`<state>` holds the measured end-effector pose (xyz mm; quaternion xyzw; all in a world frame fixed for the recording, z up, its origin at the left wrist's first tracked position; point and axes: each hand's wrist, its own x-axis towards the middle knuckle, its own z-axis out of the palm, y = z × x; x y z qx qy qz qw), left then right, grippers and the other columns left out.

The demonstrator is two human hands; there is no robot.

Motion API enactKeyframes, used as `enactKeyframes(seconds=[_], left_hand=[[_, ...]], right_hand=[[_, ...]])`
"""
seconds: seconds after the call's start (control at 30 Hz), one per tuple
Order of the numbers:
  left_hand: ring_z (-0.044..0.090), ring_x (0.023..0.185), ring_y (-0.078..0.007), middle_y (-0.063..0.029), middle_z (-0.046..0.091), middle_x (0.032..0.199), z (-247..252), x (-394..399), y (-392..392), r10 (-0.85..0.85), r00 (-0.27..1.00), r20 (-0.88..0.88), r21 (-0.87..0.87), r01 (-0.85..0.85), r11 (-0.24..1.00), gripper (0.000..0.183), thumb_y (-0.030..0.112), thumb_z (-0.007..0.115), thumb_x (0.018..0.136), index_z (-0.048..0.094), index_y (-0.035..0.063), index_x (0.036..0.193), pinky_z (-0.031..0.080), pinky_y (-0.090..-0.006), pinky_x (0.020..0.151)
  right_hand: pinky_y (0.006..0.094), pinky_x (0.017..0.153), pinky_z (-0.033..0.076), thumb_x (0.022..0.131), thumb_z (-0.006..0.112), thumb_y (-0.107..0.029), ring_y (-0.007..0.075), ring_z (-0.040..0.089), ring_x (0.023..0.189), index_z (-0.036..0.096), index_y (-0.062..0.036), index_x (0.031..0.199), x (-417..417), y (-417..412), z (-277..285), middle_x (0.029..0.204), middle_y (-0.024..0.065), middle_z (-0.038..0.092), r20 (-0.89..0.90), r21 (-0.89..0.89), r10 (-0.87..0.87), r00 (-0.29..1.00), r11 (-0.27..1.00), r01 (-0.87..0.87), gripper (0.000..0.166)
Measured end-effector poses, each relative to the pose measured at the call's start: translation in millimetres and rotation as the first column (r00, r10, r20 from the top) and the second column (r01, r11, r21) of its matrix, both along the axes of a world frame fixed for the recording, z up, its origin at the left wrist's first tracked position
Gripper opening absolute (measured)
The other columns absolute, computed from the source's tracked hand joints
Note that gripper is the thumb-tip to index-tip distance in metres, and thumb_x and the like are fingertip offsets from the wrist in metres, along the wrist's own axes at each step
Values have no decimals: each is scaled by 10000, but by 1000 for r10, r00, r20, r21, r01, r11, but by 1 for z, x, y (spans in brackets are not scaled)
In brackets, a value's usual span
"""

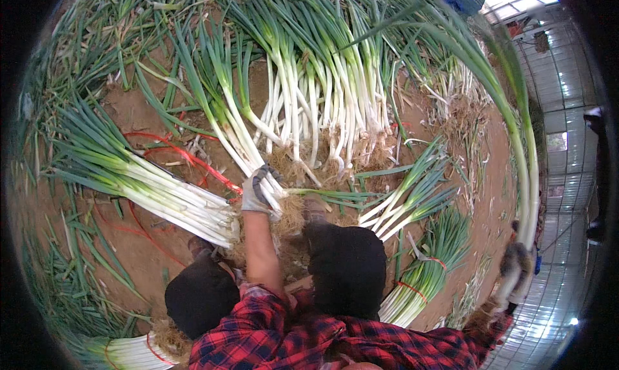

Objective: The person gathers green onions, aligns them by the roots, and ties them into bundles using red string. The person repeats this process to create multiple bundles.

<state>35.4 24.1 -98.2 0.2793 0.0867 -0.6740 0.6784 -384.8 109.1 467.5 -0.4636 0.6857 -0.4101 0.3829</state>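
Observation:
My left hand (257, 191), in a grey-and-white glove, grips a few long green onions (237, 123) near their root ends. Their leaves point away from me. Far out to the right, my gloved right hand (515, 266) holds up a couple of long green onions (523, 176) by the lower white stalks, roots hanging below. A stack of trimmed-looking green onions (179, 196) lies left of my left hand, white ends toward me. Just beyond it spreads a loose pile of rooted green onions (329, 94).
Red twine (186, 155) runs over the soil near the left stack. A small onion group (411, 191) and a tied bundle (416, 288) lie right of my knee (346, 268). Another tied bundle (138, 350) is at lower left. Cut leaves (87, 254) litter the ground.

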Motion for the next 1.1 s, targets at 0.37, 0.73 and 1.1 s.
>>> enactKeyframes(seconds=[0.37,0.73,1.1], left_hand=[[674,867,-291,-159,657,1007,32,-5,6,61,994,-95,65,-55,996,369,58,613,906,532,-28,1256,598,-407,781],[670,938,-280,-124,668,1027,24,-17,-6,13,975,-222,-40,-23,999,458,68,663,887,514,16,1317,578,-435,831],[637,828,-225,-86,634,947,17,-4,-2,31,966,-257,22,-26,999,450,94,626,931,491,-2,1349,568,-397,768]], right_hand=[[363,774,571,852,724,-164,245,706,878,575,-3,1241,-103,-10,-438,956,151,692,-207,651,6,978,747,133,446],[442,1041,456,932,574,-448,386,597,1204,513,-10,1354,202,-291,-532,1282,275,610,-590,587,635,498,761,-275,611],[274,518,451,976,472,-133,120,521,619,536,-17,1329,182,-264,-459,828,25,588,651,331,66,756,872,-361,377]])
